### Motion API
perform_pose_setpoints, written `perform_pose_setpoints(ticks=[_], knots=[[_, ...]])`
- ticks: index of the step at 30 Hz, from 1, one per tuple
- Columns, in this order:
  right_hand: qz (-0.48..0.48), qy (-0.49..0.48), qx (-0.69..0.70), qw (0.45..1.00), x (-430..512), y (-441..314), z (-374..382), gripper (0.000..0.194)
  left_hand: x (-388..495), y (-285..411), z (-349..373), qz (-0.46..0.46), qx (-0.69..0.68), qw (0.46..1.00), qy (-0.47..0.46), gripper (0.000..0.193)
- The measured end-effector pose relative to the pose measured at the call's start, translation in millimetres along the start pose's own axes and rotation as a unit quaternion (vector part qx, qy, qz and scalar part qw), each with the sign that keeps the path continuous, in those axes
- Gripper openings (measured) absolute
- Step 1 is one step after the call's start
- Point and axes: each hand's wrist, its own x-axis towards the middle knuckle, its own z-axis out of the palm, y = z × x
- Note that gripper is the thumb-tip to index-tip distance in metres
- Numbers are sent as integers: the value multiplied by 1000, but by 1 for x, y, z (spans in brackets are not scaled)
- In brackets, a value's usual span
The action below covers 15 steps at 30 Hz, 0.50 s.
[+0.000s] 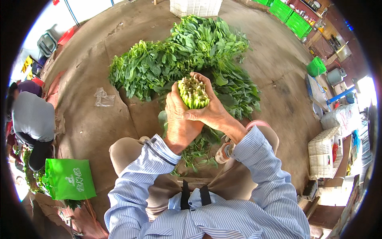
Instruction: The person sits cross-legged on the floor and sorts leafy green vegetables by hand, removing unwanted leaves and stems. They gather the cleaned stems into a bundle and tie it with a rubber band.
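Note:
Between my two hands is a bundle of leafy green vegetables, its cut stem ends turned up towards me. My left hand wraps the bundle from the left. From the right, my right hand closes round the stems, its thumb lying across my left hand. The bundle's leaves are mostly hidden under my hands. Just beyond them a large heap of the same kind of greens lies on the floor. Loose leaves and stems are scattered between my feet.
A clear plastic bag lies on the concrete floor. A white plastic crate stands behind the heap, another crate at the right. To the left are a green bag and a bent-over person. Green crates line the far right.

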Motion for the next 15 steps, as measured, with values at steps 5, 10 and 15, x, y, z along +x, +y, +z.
perform_pose_setpoints(ticks=[5,10,15], knots=[[-21,24,-22,999,6,-4,-2,106,7,15,-13,-6,15,999,-30,112],[-50,53,-18,997,2,-18,-6,79,9,37,-30,-20,-30,993,-115,129],[-119,70,-58,989,-15,-39,-4,67,11,58,-43,56,28,993,-105,126]])
